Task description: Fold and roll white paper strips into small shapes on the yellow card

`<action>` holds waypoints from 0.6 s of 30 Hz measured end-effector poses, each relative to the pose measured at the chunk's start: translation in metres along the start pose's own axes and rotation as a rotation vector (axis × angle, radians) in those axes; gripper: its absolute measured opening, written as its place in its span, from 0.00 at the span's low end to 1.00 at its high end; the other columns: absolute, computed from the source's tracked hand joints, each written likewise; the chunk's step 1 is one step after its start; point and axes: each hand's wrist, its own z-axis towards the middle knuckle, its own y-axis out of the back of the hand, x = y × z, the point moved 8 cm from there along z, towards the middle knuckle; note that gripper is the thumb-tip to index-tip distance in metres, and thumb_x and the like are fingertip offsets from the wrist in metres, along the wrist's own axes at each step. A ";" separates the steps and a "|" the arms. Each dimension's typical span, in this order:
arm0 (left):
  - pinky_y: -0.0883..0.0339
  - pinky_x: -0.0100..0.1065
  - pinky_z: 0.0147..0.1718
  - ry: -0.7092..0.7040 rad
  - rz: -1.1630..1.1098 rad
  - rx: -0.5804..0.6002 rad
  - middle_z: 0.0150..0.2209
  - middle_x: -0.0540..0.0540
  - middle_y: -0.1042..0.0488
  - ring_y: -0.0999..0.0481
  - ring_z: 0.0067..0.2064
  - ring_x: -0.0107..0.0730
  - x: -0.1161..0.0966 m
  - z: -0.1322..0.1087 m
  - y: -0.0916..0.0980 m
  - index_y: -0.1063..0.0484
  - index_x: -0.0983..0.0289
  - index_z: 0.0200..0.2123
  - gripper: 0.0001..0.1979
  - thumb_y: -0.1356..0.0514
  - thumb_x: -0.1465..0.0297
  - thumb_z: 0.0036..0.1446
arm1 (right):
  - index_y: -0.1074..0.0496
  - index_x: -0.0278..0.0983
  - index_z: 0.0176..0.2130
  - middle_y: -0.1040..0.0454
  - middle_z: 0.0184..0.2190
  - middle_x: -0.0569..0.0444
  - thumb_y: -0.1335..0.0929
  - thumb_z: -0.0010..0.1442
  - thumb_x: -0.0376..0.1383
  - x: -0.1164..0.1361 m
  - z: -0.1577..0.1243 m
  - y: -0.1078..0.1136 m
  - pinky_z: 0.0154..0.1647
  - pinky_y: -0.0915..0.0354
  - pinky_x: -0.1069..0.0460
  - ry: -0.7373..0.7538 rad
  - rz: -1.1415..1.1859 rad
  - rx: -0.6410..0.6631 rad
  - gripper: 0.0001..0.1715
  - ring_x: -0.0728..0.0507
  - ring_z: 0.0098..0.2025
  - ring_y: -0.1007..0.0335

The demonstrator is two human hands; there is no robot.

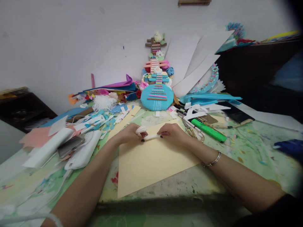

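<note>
A narrow white strip is stretched between my two hands, over a pale yellow sheet. My left hand pinches its left end, and a bundled white part shows at the fingers. Whether it is paper or cord is too blurred to tell. My right hand is closed on the other end, fingertips pressed together. Behind the hands, a round blue paper instrument with strings and coloured bars stands upright against other paper decorations.
Paper scraps, a white power strip and its cable lie at the left. To the right are a green cutter, gold scissors, a dark phone and white paper strips. The table edge is close in front.
</note>
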 end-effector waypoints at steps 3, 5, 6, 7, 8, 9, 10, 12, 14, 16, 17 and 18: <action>0.33 0.29 0.32 0.005 -0.001 0.017 0.32 0.54 0.21 0.24 0.34 0.35 0.002 0.000 -0.001 0.23 0.66 0.33 0.14 0.41 0.75 0.39 | 0.23 0.36 0.35 0.23 0.33 0.51 0.34 0.48 0.23 0.002 -0.001 0.001 0.38 0.36 0.53 -0.014 0.006 0.009 0.16 0.46 0.36 0.29; 0.33 0.29 0.32 0.009 -0.001 0.018 0.31 0.54 0.21 0.24 0.33 0.35 0.002 0.000 0.000 0.22 0.66 0.32 0.13 0.40 0.75 0.38 | 0.23 0.36 0.35 0.23 0.33 0.52 0.34 0.48 0.23 0.001 -0.002 0.000 0.38 0.36 0.53 -0.026 0.017 0.015 0.16 0.46 0.36 0.29; 0.33 0.29 0.31 0.011 -0.001 0.018 0.30 0.54 0.21 0.25 0.33 0.34 0.002 0.000 0.000 0.22 0.66 0.31 0.13 0.40 0.76 0.38 | 0.23 0.36 0.35 0.23 0.33 0.52 0.34 0.47 0.23 0.000 -0.002 0.000 0.39 0.36 0.53 -0.035 0.027 0.019 0.17 0.46 0.36 0.29; 0.33 0.29 0.31 0.013 -0.002 0.016 0.30 0.54 0.21 0.25 0.32 0.34 0.003 0.000 0.000 0.22 0.66 0.31 0.13 0.40 0.76 0.38 | 0.23 0.36 0.36 0.23 0.34 0.52 0.34 0.47 0.23 -0.002 -0.003 -0.001 0.39 0.35 0.53 -0.045 0.044 0.023 0.17 0.46 0.36 0.29; 0.33 0.29 0.31 0.014 -0.004 0.013 0.29 0.54 0.21 0.25 0.32 0.34 0.003 0.001 0.000 0.22 0.66 0.30 0.12 0.39 0.76 0.37 | 0.24 0.36 0.36 0.23 0.34 0.52 0.34 0.46 0.23 -0.004 -0.003 -0.002 0.40 0.35 0.53 -0.058 0.066 0.027 0.18 0.46 0.37 0.28; 0.33 0.29 0.31 0.015 -0.009 0.012 0.29 0.54 0.22 0.25 0.32 0.33 0.003 0.001 -0.001 0.22 0.66 0.30 0.12 0.39 0.76 0.37 | 0.24 0.36 0.37 0.23 0.35 0.52 0.34 0.46 0.23 -0.006 -0.003 -0.004 0.40 0.35 0.53 -0.072 0.096 0.033 0.18 0.46 0.37 0.28; 0.33 0.29 0.31 0.016 -0.015 0.013 0.29 0.53 0.22 0.25 0.32 0.33 0.004 0.002 -0.002 0.22 0.66 0.30 0.12 0.39 0.76 0.37 | 0.24 0.36 0.37 0.23 0.36 0.52 0.34 0.46 0.23 -0.008 -0.003 -0.005 0.40 0.35 0.53 -0.085 0.131 0.041 0.19 0.46 0.37 0.28; 0.33 0.29 0.31 0.012 -0.022 0.014 0.28 0.53 0.22 0.25 0.31 0.33 0.006 0.003 -0.003 0.22 0.65 0.29 0.11 0.38 0.75 0.37 | 0.24 0.36 0.38 0.23 0.36 0.52 0.35 0.46 0.23 -0.011 -0.003 -0.008 0.40 0.34 0.53 -0.105 0.201 0.053 0.19 0.46 0.38 0.28; 0.33 0.29 0.31 0.000 -0.016 0.012 0.29 0.52 0.22 0.25 0.31 0.33 0.007 0.005 -0.004 0.22 0.65 0.29 0.10 0.37 0.75 0.37 | 0.25 0.35 0.38 0.23 0.37 0.52 0.36 0.45 0.23 -0.012 -0.004 -0.010 0.40 0.34 0.53 -0.119 0.259 0.063 0.20 0.46 0.38 0.28; 0.33 0.29 0.31 -0.007 -0.005 0.007 0.29 0.53 0.22 0.25 0.31 0.33 0.008 0.006 -0.004 0.22 0.65 0.28 0.10 0.37 0.74 0.37 | 0.25 0.35 0.39 0.23 0.37 0.52 0.36 0.45 0.23 -0.012 -0.004 -0.011 0.40 0.34 0.53 -0.130 0.300 0.066 0.21 0.46 0.38 0.28; 0.33 0.28 0.31 -0.007 -0.003 0.005 0.29 0.53 0.22 0.25 0.31 0.33 0.008 0.006 -0.004 0.22 0.65 0.28 0.10 0.37 0.73 0.37 | 0.25 0.35 0.39 0.23 0.37 0.52 0.37 0.45 0.23 -0.012 -0.004 -0.011 0.40 0.34 0.53 -0.136 0.316 0.065 0.21 0.46 0.38 0.28; 0.33 0.28 0.31 -0.006 -0.004 0.007 0.29 0.53 0.22 0.25 0.31 0.33 0.008 0.006 -0.005 0.22 0.65 0.28 0.09 0.37 0.73 0.37 | 0.25 0.35 0.39 0.23 0.37 0.52 0.37 0.45 0.23 -0.012 -0.004 -0.012 0.41 0.34 0.53 -0.141 0.327 0.066 0.21 0.46 0.38 0.28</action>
